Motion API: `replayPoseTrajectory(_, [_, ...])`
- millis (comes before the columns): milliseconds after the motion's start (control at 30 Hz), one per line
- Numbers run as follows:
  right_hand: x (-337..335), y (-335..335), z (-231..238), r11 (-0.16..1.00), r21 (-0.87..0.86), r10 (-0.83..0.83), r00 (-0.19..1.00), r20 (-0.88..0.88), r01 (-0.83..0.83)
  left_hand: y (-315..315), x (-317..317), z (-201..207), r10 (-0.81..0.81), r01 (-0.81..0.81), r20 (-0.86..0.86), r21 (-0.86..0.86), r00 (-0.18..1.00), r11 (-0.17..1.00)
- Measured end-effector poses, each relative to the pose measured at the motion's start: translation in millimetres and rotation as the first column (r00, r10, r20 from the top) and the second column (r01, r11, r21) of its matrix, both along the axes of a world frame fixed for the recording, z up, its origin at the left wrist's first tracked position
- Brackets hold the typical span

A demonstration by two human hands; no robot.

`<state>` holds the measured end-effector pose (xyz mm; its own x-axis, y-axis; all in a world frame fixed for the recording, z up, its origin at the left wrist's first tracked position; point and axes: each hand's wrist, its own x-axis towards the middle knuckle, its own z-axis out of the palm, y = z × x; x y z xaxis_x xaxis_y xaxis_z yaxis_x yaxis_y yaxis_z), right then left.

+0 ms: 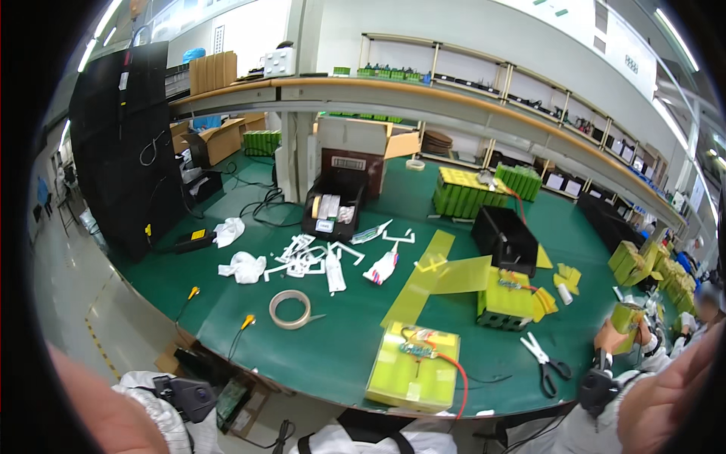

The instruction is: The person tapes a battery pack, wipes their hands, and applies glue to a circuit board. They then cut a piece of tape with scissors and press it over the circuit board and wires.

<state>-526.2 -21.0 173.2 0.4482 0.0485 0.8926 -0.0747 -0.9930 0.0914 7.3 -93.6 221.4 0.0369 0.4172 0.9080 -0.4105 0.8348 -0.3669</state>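
Note:
My left hand [102, 405] is raised close to the camera at the lower left rim, and my right hand [673, 401] likewise at the lower right. The fingers of both run out of the picture, so I cannot see whether they hold anything. Dark box-shaped devices are strapped at my left sleeve [140, 386] and right sleeve. Between my arms, on the near table edge, lies a yellow-green battery pack [412, 374] with a small circuit board on top and a red wire. Right of it are scissors [544, 363] with black handles, lying partly apart. Neither hand touches these.
The green table [348, 348] holds a tape roll [290, 309], white paper scraps [302, 256], a glue tube [382, 265], yellow insulating sheets [416, 284], another battery pack [505, 299] and black bins [505, 238]. At right, a co-worker's hands [607, 337] hold a yellow-wrapped pack.

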Motion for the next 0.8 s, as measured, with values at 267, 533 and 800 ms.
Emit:
replayPoseTrajectory(267, [203.9,-40.7,96.2,0.984,-0.083,-0.159,0.987,0.023,0.16,-50.6,32.2,20.2,-0.226,0.228,0.036,-0.115,0.974,0.967])
replayPoseTrajectory(533, [211.6,-75.2,117.5,1.0,-0.021,0.003,0.994,-0.107,-0.005,-18.6,41.3,-10.8,-0.134,0.125,-0.087,-0.103,0.987,0.987])
replayPoseTrajectory(800, [238.2,-96.5,126.5,0.991,0.123,0.07,0.983,-0.17,-0.05,5.5,53.3,-41.1,-0.138,0.138,-0.166,-0.011,0.976,0.99])
